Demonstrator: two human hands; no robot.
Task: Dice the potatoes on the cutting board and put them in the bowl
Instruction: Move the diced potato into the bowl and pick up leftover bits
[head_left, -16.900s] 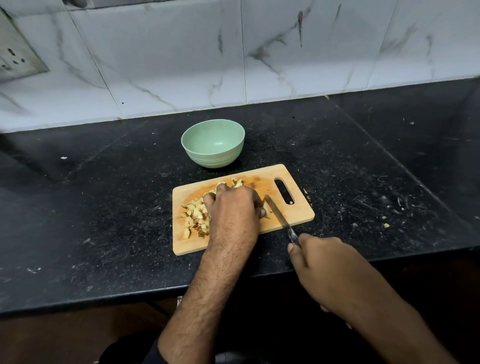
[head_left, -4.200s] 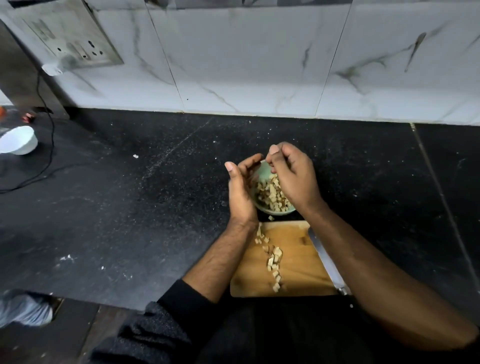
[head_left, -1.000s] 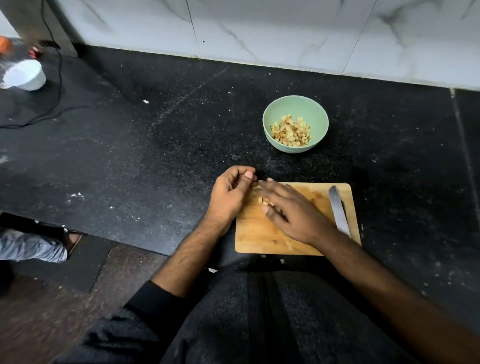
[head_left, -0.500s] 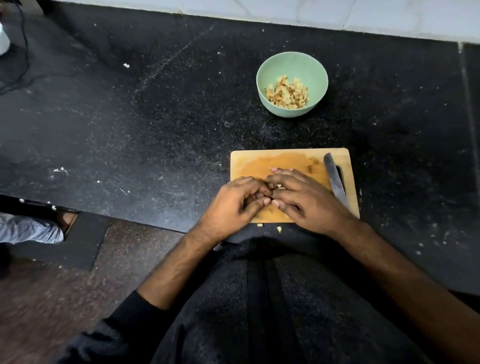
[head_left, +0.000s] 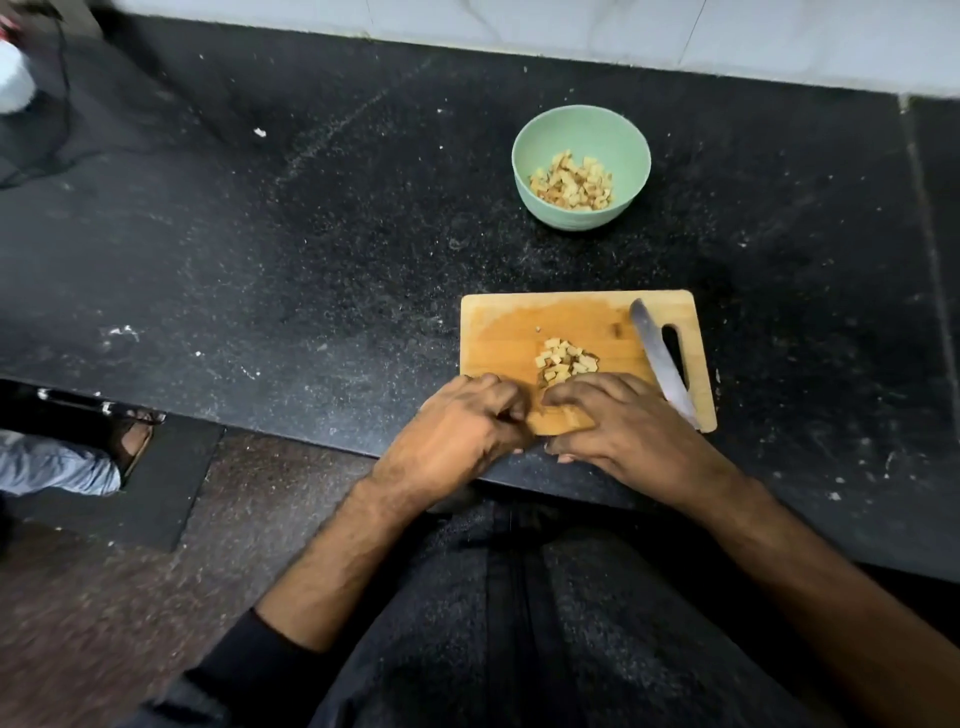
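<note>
— Where do the diced potatoes stand?

— In two lots. A small heap of potato cubes (head_left: 565, 359) lies on the wooden cutting board (head_left: 509, 332), toward its near middle. A larger share, the cubes in the bowl (head_left: 571, 183), sits in the pale green bowl (head_left: 581, 130), which stands on the black bench (head_left: 311, 234) beyond the board and apart from it.

— And the hands?

— Both rest at the near edge of the board, just behind the heap, with their fingertips almost meeting. The left hand (head_left: 457, 436) has its fingers curled inward, knuckles up; whether it is holding any cubes cannot be told, since the palm side is hidden. The right hand (head_left: 618, 426) lies flatter, fingers spread and bent lightly onto the board beside the heap, grasping nothing that shows.

— The knife?

— The knife (head_left: 661, 358) lies on the right part of the board, blade pointing away from the person, partly across the board's handle slot. Its handle end is hidden by the right hand. Neither hand is closed around it.

— Anything else about?

— A white object (head_left: 13, 78) and a dark cable (head_left: 65, 98) at the far left of the bench, a white tiled wall (head_left: 571, 26) behind, and another person's sandalled foot (head_left: 132, 441) on the floor at left.
</note>
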